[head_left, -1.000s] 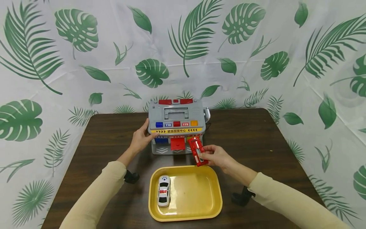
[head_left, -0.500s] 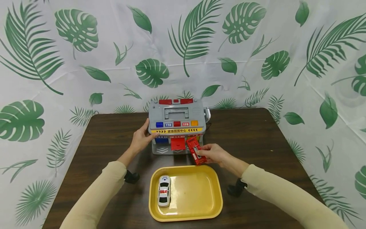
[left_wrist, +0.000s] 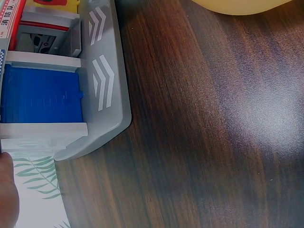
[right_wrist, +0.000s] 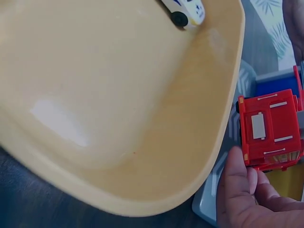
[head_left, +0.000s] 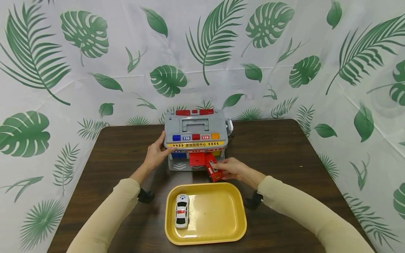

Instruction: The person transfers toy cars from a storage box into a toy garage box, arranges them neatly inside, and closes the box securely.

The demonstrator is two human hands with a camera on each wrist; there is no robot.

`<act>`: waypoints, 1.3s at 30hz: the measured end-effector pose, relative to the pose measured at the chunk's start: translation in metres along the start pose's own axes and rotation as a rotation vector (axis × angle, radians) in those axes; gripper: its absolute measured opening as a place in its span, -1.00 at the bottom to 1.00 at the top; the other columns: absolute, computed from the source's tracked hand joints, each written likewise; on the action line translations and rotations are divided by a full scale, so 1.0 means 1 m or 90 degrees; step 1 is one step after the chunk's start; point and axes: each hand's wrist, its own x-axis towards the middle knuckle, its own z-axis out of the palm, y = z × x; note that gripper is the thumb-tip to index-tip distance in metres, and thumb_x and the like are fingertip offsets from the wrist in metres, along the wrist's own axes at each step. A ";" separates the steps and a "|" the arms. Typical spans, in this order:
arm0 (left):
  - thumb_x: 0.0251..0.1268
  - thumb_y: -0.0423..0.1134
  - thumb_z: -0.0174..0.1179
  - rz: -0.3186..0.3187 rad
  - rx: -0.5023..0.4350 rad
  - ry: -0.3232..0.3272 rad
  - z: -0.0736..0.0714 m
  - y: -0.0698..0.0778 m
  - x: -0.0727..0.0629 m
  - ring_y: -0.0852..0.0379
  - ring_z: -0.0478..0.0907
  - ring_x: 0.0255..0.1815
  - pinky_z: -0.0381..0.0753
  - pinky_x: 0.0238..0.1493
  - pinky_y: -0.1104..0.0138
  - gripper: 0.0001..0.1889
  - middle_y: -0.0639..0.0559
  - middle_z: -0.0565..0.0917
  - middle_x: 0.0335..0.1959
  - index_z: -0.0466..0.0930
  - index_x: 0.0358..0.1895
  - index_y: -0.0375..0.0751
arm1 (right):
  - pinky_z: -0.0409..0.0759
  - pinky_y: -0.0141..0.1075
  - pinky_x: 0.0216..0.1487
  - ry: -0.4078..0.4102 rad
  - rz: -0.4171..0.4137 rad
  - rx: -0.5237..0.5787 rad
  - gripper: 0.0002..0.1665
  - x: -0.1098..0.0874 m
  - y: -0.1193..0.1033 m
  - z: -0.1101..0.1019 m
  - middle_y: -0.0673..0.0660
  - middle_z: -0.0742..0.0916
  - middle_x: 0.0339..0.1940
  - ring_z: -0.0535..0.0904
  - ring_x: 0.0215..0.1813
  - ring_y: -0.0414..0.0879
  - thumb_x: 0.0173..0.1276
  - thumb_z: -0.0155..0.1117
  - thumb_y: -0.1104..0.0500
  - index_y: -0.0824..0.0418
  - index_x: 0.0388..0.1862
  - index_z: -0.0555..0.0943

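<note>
I see the right hand (head_left: 235, 168) pinching a red toy truck (right_wrist: 270, 129) at the front of the gray toy station (head_left: 195, 131), near the back edge of the table (head_left: 272, 151). The left hand (head_left: 155, 156), thumb spread wide, touches the station's left front corner. A white car (head_left: 181, 212) sits along the yellow tray (head_left: 218, 214)'s left edge.

Narrow gap between tray (head_left: 212, 214) and garage (head_left: 196, 144)
</note>
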 end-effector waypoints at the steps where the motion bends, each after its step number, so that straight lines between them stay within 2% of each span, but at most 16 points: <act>1: 0.22 -0.17 0.27 -0.001 0.001 -0.001 0.000 0.000 0.000 -0.06 0.32 0.34 0.40 0.23 0.13 -0.09 -0.19 0.25 0.41 -0.14 0.50 -0.19 | 0.66 -0.35 -0.31 0.001 0.002 0.003 -0.40 0.002 0.000 0.001 0.22 0.64 -0.15 0.58 -0.32 -0.10 0.27 0.30 0.00 0.41 0.10 0.47; 10: 0.22 -0.17 0.27 0.001 -0.003 -0.001 0.000 0.000 0.000 -0.06 0.30 0.35 0.37 0.25 0.13 -0.10 -0.19 0.23 0.42 -0.14 0.50 -0.20 | 0.65 -0.36 -0.34 0.003 -0.006 0.032 -0.42 0.011 0.002 0.010 0.18 0.63 -0.18 0.55 -0.35 -0.13 0.29 0.28 0.04 0.42 0.13 0.44; 18: 0.23 -0.16 0.26 0.000 -0.001 -0.003 0.000 0.002 0.000 -0.04 0.30 0.36 0.38 0.25 0.15 -0.10 -0.17 0.23 0.42 -0.14 0.50 -0.19 | 0.67 -0.28 -0.24 0.015 -0.019 0.032 -0.44 0.016 0.004 0.023 0.20 0.66 -0.15 0.57 -0.29 -0.07 0.28 0.30 0.03 0.41 0.08 0.49; 24: 0.22 -0.17 0.26 0.002 0.004 0.002 0.000 0.003 -0.001 -0.07 0.32 0.34 0.40 0.23 0.13 -0.10 -0.21 0.26 0.40 -0.13 0.50 -0.22 | 0.66 -0.30 -0.29 0.019 -0.020 0.040 -0.44 0.018 0.003 0.033 0.21 0.67 -0.16 0.55 -0.33 -0.09 0.27 0.30 0.06 0.42 0.11 0.48; 31: 0.23 -0.15 0.25 -0.006 0.011 -0.001 0.000 0.002 -0.002 -0.06 0.31 0.34 0.38 0.24 0.13 -0.11 -0.19 0.26 0.40 -0.13 0.50 -0.20 | 0.67 -0.22 -0.18 0.029 -0.018 0.069 -0.48 0.023 0.002 0.040 0.21 0.66 -0.14 0.55 -0.32 -0.10 0.27 0.30 0.12 0.41 0.10 0.49; 39: 0.23 -0.13 0.25 -0.016 0.010 -0.003 0.000 0.003 -0.003 -0.06 0.34 0.33 0.39 0.24 0.14 -0.10 -0.18 0.28 0.40 -0.15 0.51 -0.11 | 0.65 -0.18 -0.15 0.041 -0.023 0.114 -0.53 0.027 0.006 0.047 0.17 0.60 -0.17 0.48 -0.31 -0.09 0.27 0.30 0.17 0.40 0.08 0.47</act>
